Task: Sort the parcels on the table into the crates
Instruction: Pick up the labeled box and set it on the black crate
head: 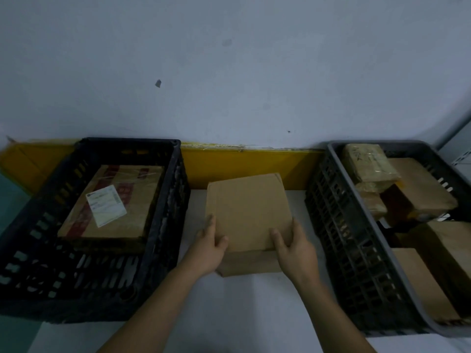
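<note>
A plain brown cardboard parcel [248, 210] sits on the white table [244, 307] between two crates. My left hand [207, 250] grips its near left corner, thumb on top. My right hand [294, 250] grips the near right corner, thumb on top as well. The black crate [158, 225] on the left holds a large taped box with a white label [105, 208]. In the grey crate [356, 250] on the right lie several brown parcels [369, 164].
A yellow board [244, 166] runs along the foot of the pale wall behind the table. The crates stand close on both sides of the parcel. Bare table shows in front of the parcel, between my forearms.
</note>
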A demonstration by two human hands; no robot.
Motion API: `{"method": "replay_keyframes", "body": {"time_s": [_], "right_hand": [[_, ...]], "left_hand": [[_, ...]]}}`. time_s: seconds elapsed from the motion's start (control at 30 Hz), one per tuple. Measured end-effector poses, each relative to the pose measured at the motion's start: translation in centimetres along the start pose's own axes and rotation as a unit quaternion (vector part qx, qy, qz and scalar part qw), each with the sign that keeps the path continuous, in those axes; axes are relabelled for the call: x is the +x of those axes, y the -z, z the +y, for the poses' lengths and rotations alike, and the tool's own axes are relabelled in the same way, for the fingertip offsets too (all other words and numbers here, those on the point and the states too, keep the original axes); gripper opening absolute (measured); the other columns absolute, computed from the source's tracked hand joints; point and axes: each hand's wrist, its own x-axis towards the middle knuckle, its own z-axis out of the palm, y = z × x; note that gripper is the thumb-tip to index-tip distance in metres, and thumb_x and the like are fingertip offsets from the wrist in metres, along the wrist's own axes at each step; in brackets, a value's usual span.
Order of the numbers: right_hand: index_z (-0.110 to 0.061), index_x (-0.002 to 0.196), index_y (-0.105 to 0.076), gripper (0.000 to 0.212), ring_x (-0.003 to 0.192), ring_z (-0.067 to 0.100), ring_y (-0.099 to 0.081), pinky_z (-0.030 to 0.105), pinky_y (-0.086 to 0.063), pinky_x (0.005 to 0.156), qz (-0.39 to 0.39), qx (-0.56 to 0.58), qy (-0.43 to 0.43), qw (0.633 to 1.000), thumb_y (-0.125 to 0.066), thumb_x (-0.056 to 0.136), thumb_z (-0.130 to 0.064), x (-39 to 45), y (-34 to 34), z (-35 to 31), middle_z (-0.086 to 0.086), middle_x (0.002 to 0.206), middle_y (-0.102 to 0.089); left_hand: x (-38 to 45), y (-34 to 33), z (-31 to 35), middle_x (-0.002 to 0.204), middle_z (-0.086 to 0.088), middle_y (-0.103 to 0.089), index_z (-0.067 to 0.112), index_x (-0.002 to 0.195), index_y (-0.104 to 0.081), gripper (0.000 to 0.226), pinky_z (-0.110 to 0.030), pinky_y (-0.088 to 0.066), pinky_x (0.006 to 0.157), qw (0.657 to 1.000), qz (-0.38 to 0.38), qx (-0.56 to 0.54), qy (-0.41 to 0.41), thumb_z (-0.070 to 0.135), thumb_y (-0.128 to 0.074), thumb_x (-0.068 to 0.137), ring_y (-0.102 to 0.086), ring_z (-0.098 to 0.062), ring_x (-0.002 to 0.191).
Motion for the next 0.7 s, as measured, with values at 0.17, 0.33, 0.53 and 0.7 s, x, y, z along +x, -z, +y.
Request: {"method": "replay_keyframes", "body": {"time_s": [0.17, 0.33, 0.53, 0.7], "right_hand": [[-0.017, 0.16, -0.051, 0.052, 0.145, 0.024, -0.053, 0.05, -0.046, 0.117, 0.077, -0.011, 0.095, 0.992, -0.048, 0.114, -0.041, -1.5, 1.1, -2.6, 0.003, 0.159, -0.057], [-0.019, 0.144, -0.069, 0.042, 0.151, 0.016, -0.046, 0.051, -0.033, 0.127, 0.012, 0.015, 0.188, 0.982, -0.044, 0.113, -0.035, -3.5, -0.9, -4.1, -0.004, 0.157, -0.059], [-0.017, 0.135, -0.075, 0.033, 0.141, 0.021, -0.055, 0.045, -0.047, 0.116, 0.011, -0.001, 0.213, 0.977, -0.059, 0.108, -0.029, -2.4, -1.1, -2.8, 0.0, 0.151, -0.062], [-0.024, 0.139, -0.074, 0.048, 0.142, 0.023, -0.051, 0.051, -0.047, 0.113, 0.038, -0.06, 0.171, 0.983, -0.053, 0.106, -0.053, -1.2, -0.6, -0.2, 0.003, 0.15, -0.061]], "left_hand": [[-0.2, -1.0, 0.0, 0.179, -0.006, -0.008, 0.033, 0.171, 0.001, 0.094, -0.044, -0.025, 0.128, 0.998, 0.0, 0.047, 0.03, 0.081, -0.035, 0.099, -0.021, -0.032, 0.161], [-0.4, -0.9, 1.6, 0.175, -0.006, -0.022, 0.029, 0.171, -0.019, 0.101, -0.049, -0.029, 0.126, 0.999, 0.041, 0.007, -0.015, 0.092, -0.017, 0.092, -0.028, -0.033, 0.157], [-1.7, -0.6, 2.1, 0.176, 0.003, -0.019, 0.038, 0.17, -0.006, 0.13, -0.048, -0.038, 0.12, 0.996, 0.027, -0.076, -0.037, 0.11, -0.038, 0.067, -0.032, -0.026, 0.156], [-1.9, 0.7, 2.2, 0.176, 0.005, -0.02, 0.036, 0.171, -0.006, 0.118, -0.048, -0.035, 0.123, 0.996, -0.001, -0.08, -0.03, 0.095, -0.052, 0.08, -0.031, -0.025, 0.157]]}}
